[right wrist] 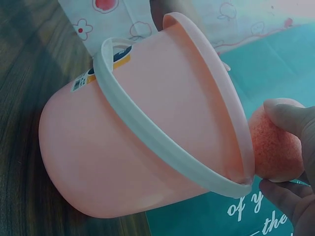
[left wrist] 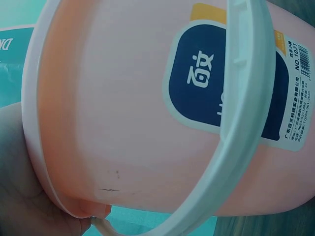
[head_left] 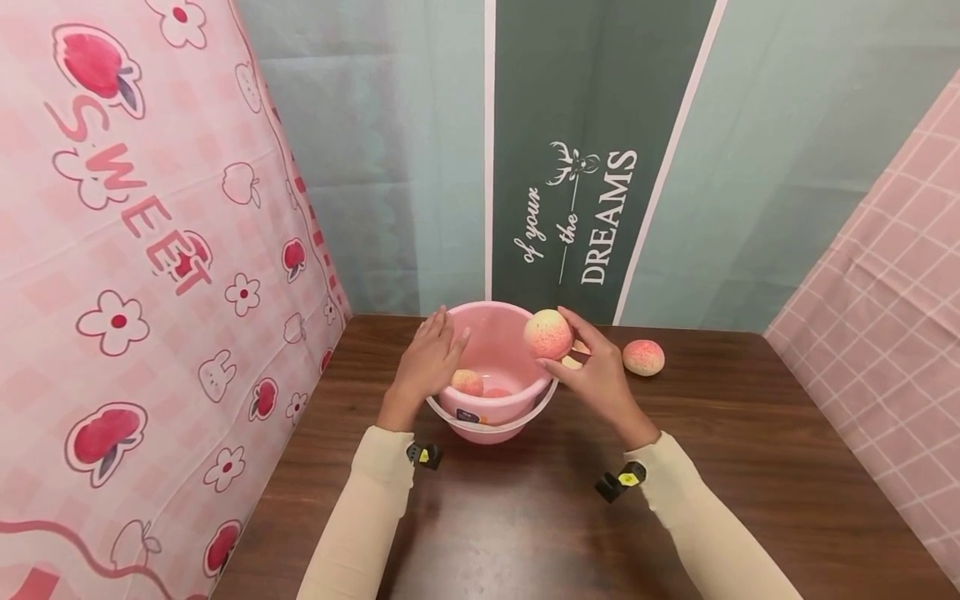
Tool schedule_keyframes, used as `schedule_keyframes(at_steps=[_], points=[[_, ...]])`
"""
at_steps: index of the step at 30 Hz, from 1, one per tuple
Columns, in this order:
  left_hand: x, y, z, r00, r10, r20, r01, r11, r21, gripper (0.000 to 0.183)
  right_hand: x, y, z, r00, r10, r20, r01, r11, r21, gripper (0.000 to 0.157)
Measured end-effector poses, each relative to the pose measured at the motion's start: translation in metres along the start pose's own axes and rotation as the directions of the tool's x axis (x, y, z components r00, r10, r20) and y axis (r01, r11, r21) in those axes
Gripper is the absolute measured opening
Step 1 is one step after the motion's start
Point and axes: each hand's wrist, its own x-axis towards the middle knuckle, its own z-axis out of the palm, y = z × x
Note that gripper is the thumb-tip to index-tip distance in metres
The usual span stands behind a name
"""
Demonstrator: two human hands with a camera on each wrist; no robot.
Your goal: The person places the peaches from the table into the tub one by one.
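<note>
A pink bucket with a white handle stands on the table. Its handle hangs down the near side, across a dark blue label. Inside the bucket lie a yellow-pink peach and a pinker one at the bottom. My left hand rests on the left rim, fingers extended. Between thumb and fingers, my right hand pinches a peach at the right rim. In the right wrist view that held peach overlaps the rim's edge.
Another peach lies on the brown wooden table, right of my right hand. Behind that hand, a yellowish piece is mostly hidden. Printed cloths hang at the left, back and right.
</note>
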Motion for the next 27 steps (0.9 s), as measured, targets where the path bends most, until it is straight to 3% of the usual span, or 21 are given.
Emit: schedule_keyframes(at_steps=[27], points=[[0.001,0.001,-0.001,1.0,-0.01,0.009,0.01,1.0,0.006,0.078,0.003,0.0,0.011,1.0,0.007,0.021,-0.007,1.0,-0.002,0.084]])
